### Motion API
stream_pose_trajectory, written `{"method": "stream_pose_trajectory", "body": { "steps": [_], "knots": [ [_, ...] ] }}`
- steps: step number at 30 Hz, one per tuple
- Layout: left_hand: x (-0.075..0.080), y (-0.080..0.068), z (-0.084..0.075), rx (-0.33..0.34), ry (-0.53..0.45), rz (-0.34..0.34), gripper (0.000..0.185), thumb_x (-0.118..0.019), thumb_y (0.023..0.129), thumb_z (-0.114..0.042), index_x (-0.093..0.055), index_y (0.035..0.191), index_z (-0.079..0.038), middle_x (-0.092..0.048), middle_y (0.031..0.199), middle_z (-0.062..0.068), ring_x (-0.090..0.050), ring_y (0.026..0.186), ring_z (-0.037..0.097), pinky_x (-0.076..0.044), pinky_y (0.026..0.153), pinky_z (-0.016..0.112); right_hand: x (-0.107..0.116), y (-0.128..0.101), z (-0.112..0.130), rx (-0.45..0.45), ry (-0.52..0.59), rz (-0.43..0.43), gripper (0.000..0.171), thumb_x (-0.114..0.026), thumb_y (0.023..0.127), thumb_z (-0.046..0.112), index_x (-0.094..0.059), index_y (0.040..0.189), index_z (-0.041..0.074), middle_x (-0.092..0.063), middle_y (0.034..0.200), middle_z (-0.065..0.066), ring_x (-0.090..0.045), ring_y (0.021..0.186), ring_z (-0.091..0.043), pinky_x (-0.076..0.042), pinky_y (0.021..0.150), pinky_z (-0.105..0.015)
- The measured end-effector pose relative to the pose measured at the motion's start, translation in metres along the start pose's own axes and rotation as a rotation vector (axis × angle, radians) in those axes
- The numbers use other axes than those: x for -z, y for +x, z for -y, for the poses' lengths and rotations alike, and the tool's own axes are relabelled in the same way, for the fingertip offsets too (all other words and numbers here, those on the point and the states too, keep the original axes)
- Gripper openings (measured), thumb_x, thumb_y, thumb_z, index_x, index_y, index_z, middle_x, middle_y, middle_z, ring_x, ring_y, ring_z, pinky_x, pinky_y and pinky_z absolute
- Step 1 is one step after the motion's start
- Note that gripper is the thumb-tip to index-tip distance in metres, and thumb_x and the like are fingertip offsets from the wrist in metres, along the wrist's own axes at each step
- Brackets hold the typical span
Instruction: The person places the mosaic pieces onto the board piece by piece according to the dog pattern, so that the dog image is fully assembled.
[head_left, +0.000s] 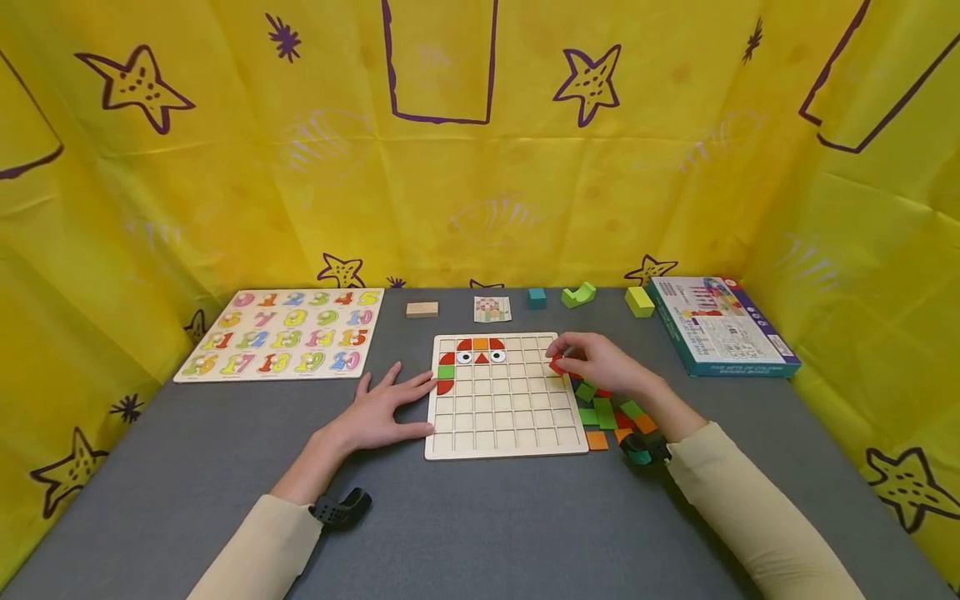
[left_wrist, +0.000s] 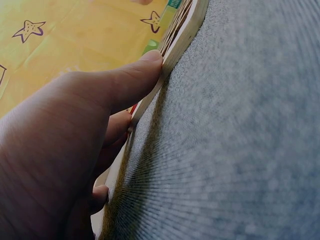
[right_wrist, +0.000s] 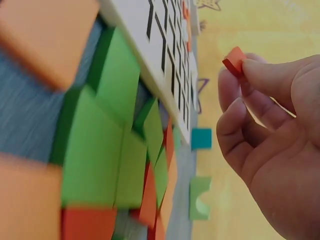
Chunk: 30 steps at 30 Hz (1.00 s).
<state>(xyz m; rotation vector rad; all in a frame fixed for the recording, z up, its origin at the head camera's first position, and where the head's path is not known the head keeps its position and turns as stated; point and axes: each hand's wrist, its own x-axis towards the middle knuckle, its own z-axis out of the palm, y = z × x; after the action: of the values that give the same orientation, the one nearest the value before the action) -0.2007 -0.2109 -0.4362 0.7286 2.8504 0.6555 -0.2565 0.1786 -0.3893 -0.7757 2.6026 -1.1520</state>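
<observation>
A wooden grid board lies on the grey table, with several red, orange and green pieces and two eye tiles in its top-left cells. My left hand lies flat on the table, fingers straight, thumb pressed against the board's left edge. My right hand hovers over the board's right edge and pinches a small red piece between thumb and fingers; in the right wrist view the red piece sticks up from the fingertips. A heap of loose green, orange and red pieces lies right of the board.
A number puzzle board lies at the back left. A wooden block, a pattern card, a teal cube and green blocks line the back. A game box sits right. Yellow cloth walls surround the table.
</observation>
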Motion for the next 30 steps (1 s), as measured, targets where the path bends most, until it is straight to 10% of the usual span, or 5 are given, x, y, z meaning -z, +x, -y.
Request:
{"method": "stream_pose_trajectory", "body": {
  "steps": [30],
  "knots": [
    [-0.001,0.001,0.000,-0.003,-0.004,-0.001,0.082,-0.067,0.087,-0.065,-0.045,0.155,-0.024,-0.034,0.161,-0.003,-0.006,0.151,0.045,0.005,0.107,0.075,-0.042,0.072,0.016,0.018,-0.087,0.047,0.007,-0.072,0.094,0.008,-0.070,0.101,0.008,-0.066,0.094,-0.001,-0.060,0.086,-0.019,-0.050,0.081,-0.033]
  ]
}}
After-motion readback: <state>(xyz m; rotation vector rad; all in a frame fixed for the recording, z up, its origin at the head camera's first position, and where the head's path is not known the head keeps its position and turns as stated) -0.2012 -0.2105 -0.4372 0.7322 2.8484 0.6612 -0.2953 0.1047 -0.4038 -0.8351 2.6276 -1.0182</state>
